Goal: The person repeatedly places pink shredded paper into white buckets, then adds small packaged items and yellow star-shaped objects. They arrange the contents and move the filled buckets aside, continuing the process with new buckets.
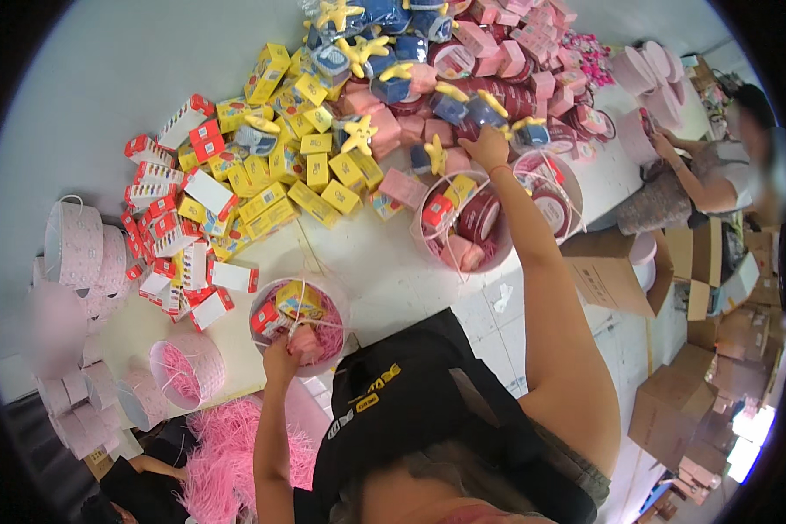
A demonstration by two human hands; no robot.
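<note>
Care helps: the right hand (491, 150), grip unclear, should lift singly from the heap (386, 131); the left hand (281, 360) touches a pink bundle (305, 341), hold unclear.

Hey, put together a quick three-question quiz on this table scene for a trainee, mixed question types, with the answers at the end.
1. True or false: the left hand is resting on a cardboard carton on the floor.
2. Multiple choice: what colour is the shredded paper in the round bucket by that hand?
A. Green
B. Pink
C. Black
3. Which hand stretches out to the heap of goods on the table?

Key:
1. False; it is at the round bucket.
2. B, pink.
3. The right hand.
</note>
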